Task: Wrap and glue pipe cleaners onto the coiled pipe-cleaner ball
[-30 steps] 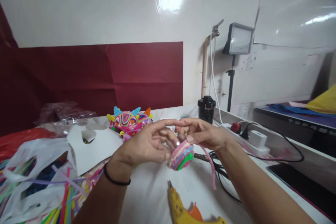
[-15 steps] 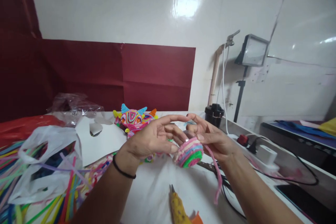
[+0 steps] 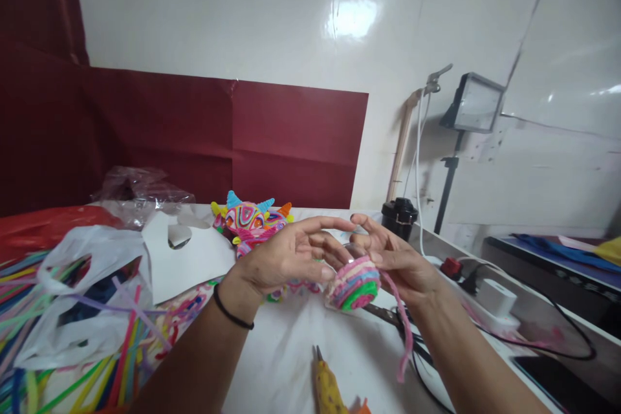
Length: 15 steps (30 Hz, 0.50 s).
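Observation:
Both my hands hold a small ball of coiled pipe cleaners [image 3: 353, 285] in pink, cream, blue and green stripes, above the white table [image 3: 286, 362]. My left hand [image 3: 286, 257] pinches its left side with fingers partly spread. My right hand [image 3: 398, 259] grips the right side, and a loose pink pipe cleaner tail [image 3: 405, 330] hangs down from it. A black band sits on my left wrist.
Finished colourful horned pipe-cleaner figures [image 3: 250, 220] lie behind my hands. Loose pipe cleaners [image 3: 72, 349] and plastic bags [image 3: 87, 272] cover the left. A yellow glue gun [image 3: 330, 385] lies near me. Black jar [image 3: 398, 217], power strip [image 3: 478, 288], cables and a lamp [image 3: 473, 103] stand right.
The view has tilted up and shifted, so the hands sit a little right and lower. Both hands keep hold of the ball; the pink tail hangs longer.

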### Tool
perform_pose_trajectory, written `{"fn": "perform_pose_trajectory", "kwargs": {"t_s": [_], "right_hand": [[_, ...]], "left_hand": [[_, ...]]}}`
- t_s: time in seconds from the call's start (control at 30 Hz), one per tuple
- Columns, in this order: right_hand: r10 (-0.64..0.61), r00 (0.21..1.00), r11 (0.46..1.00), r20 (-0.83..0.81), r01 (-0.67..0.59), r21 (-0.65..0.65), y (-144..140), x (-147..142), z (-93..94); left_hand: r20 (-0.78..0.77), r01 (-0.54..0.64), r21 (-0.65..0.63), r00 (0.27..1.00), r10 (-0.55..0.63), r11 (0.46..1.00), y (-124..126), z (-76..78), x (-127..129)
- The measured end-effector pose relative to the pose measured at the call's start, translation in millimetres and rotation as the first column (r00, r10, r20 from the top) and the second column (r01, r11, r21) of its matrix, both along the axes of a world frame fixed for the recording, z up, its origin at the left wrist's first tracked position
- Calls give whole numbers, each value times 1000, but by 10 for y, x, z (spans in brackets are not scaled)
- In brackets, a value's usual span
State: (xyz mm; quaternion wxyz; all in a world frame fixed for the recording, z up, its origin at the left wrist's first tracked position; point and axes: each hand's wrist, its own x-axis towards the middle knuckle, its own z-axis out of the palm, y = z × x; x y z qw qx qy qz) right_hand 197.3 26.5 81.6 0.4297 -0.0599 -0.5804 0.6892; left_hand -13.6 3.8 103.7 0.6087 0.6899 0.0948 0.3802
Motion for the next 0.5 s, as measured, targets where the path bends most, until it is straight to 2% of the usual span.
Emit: {"fn": "perform_pose_trajectory", "kwargs": {"t_s": [0.3,0.4,0.5], "right_hand": [[-39,999,999,11,39,15,13,7,-6],[-84,996,996,27,83,33,34,20,0],[-157,987,986,40,155,54,44,27,17]], "left_hand": [[-6,-25,-9,1000,25,1000,23,-28,-7],[-6,-140,4,990,140,990,33,-24,23],[-15,-344,77,938,346,936,46,-18,81]]}}
